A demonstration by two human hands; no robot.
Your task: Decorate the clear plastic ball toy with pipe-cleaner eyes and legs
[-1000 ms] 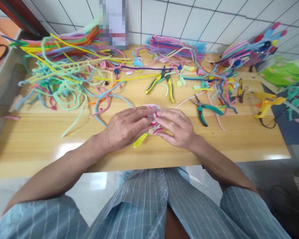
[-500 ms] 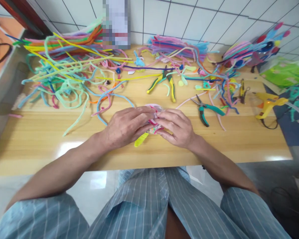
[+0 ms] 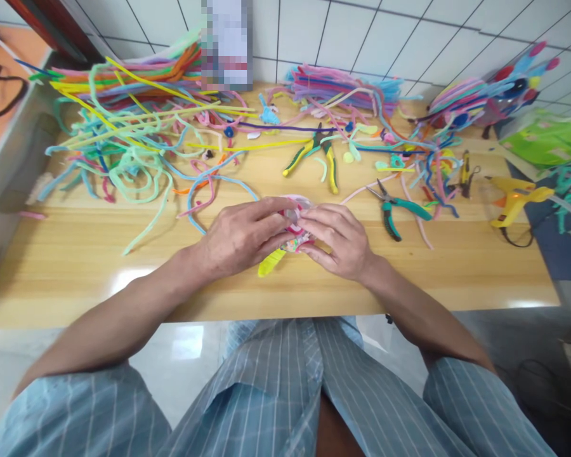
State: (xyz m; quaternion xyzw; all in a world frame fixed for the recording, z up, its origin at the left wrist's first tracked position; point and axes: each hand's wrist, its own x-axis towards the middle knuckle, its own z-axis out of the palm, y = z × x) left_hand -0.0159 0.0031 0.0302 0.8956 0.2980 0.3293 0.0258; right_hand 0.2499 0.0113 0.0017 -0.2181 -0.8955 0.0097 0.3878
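Observation:
Between my two hands is a small round pink-and-white container (image 3: pixel 295 244) with colourful bits showing at its near side; its exact kind is partly hidden by my fingers. My left hand (image 3: pixel 245 235) closes on its left side, fingertips over the top. From the right, my right hand (image 3: pixel 337 240) grips it with thumb below and fingers above. A yellow fuzzy strip (image 3: pixel 270 263) sticks out below my left fingers. Just beyond my left hand curls a blue pipe cleaner (image 3: pixel 189 206).
Yellow-handled pliers (image 3: pixel 332 168) and teal-handled needle-nose pliers (image 3: pixel 393 212) lie beyond my hands. A yellow glue gun (image 3: pixel 516 200) rests at the right. Tangled pipe cleaners (image 3: pixel 133 174) cover the left, with bundles (image 3: pixel 342 89) along the wall. A green bag (image 3: pixel 545 139) stands far right.
My fingers have shifted slightly on the round container, and more of its pink ring shows between them. The whole view has moved a little; the tools lie as before.

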